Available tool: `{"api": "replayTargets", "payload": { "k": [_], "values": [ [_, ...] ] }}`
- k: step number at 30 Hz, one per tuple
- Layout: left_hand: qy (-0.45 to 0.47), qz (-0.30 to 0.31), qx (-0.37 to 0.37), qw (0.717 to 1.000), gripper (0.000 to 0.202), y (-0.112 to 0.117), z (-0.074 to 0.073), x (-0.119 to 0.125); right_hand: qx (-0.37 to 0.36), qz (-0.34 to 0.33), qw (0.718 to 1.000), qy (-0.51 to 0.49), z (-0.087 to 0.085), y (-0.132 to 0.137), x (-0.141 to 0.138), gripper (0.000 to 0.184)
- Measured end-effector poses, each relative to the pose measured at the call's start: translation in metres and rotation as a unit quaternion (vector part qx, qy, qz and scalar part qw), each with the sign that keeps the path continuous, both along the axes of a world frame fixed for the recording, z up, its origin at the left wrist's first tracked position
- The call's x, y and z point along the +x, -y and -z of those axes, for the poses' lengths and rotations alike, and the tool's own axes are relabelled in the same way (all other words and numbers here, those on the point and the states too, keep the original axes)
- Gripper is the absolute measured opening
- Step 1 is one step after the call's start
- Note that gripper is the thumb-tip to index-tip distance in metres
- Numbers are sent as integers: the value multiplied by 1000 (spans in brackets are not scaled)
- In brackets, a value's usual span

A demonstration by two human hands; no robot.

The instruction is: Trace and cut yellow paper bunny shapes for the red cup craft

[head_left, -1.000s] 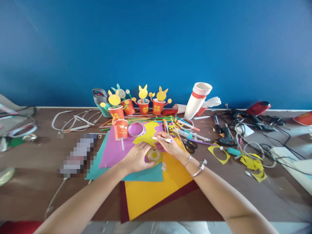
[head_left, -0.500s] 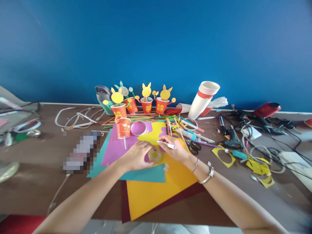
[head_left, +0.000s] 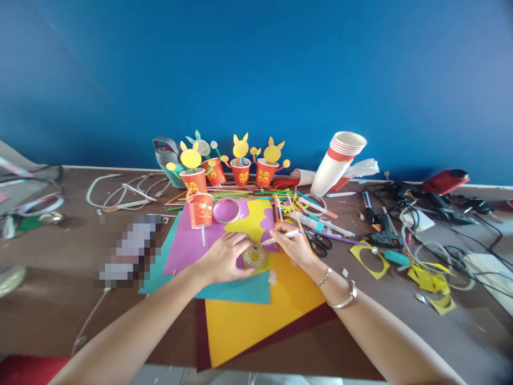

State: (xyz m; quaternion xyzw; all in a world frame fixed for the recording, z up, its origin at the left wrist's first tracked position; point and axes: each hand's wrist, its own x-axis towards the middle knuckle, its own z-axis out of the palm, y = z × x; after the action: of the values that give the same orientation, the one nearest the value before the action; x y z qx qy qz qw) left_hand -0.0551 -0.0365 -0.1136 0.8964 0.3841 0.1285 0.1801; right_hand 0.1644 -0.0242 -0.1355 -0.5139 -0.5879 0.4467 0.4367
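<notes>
At desk (head_left: 172,334) centre, tape roll (head_left: 261,258) lies on yellow paper (head_left: 256,220). Left hand (head_left: 226,259), at roll's nine o'clock, clamps it with thumb and fingers. Right hand (head_left: 293,247) pinches white marker (head_left: 291,234); its tip has shifted from twelve toward two o'clock, seems following roll's edge.

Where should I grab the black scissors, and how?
I'd take the scissors by their black loops, coming from the near right. The loops face right, toward you, and seem to lie flat. A purple straw lies just beyond, and the right hand, holding a white pen, is close on the left.
</notes>
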Motion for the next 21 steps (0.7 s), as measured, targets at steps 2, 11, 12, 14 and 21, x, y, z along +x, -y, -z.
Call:
{"api": "replayTargets", "payload": {
  "k": [2, 11, 12, 14, 21],
  "values": [
    [1, 0, 0, 1000, 43, 0, 0, 0, -8, -2, 1000, -6, -2, 1, 0, 33],
    [20, -3, 0, 1000, 43, 1, 2, 0, -17, -44, 999, -6, 7, 3, 4, 18],
    [20, -3, 2, 1000, 42, 1, 2, 0, -21, -44, 999, -11, 8, 3, 4, 19],
    [20, -2, 6, 1000, 41, 0, 2, 0, -30, -49, 998, -20, 7, 3, 3, 20],
    [16, 1, 19, 1000, 41, -1, 3, 0, -40, -64, 997, -19, 5, 4, 2, 21]
  ]
}}
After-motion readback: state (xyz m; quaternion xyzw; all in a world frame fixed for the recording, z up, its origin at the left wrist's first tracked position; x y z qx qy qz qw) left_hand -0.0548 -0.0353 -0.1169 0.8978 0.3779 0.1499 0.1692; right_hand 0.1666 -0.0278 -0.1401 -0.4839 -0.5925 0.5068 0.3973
